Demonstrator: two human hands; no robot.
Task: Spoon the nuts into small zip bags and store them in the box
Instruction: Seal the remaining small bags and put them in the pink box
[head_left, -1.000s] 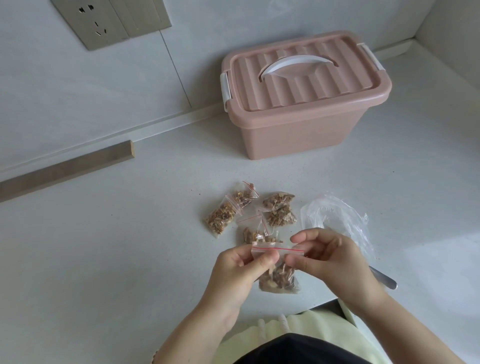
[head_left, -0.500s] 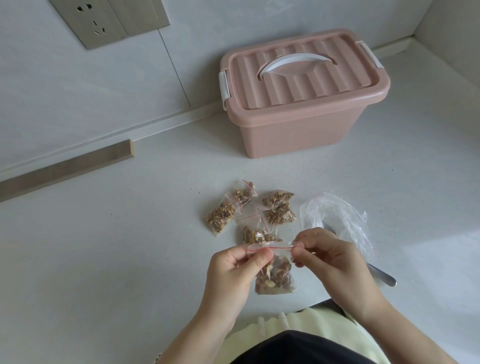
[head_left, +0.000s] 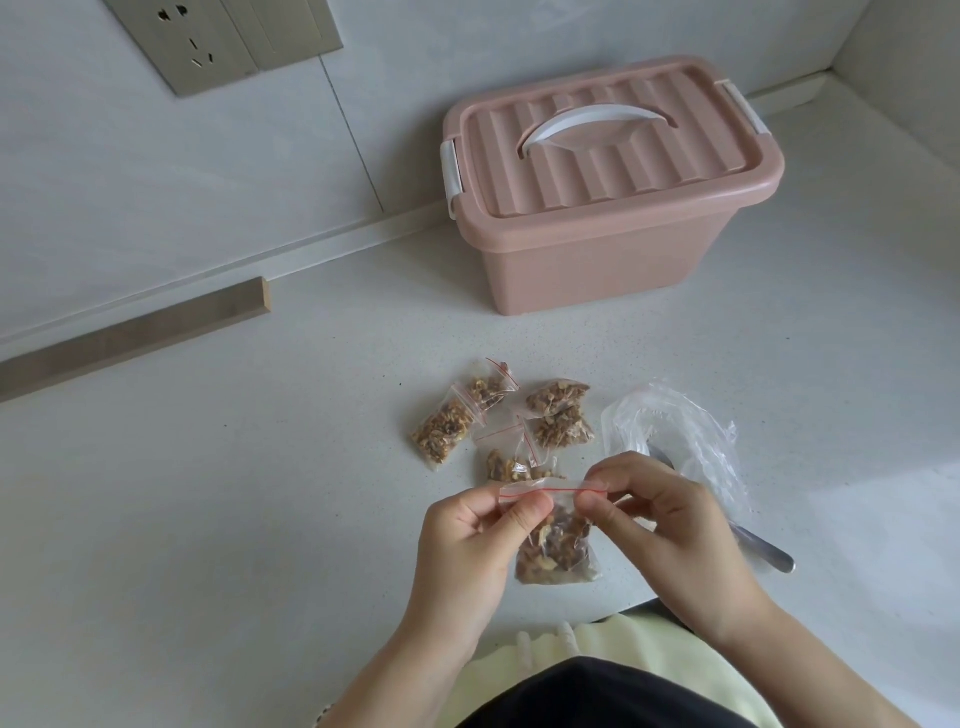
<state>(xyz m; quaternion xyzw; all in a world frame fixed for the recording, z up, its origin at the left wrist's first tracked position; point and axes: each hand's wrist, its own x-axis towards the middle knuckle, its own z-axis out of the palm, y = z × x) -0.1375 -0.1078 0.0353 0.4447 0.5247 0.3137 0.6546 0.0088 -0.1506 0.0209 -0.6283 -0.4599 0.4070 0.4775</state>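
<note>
Sealing step: left hand (head_left: 467, 535) and right hand (head_left: 670, 525) pinch the small clear red-striped nut-filled zip bag (head_left: 556, 540); next, likely, press the strip closed.

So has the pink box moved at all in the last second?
No. The pink box keeps the same gap from the vertical wall seam to its left; it has not shifted either way.

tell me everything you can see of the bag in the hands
The small zip bag is clear soft plastic with a red line along its top strip, its lower half full of brown nut pieces. It hangs upright over the white counter, near its front edge. The left hand and right hand pinch the top strip at each end.
</note>
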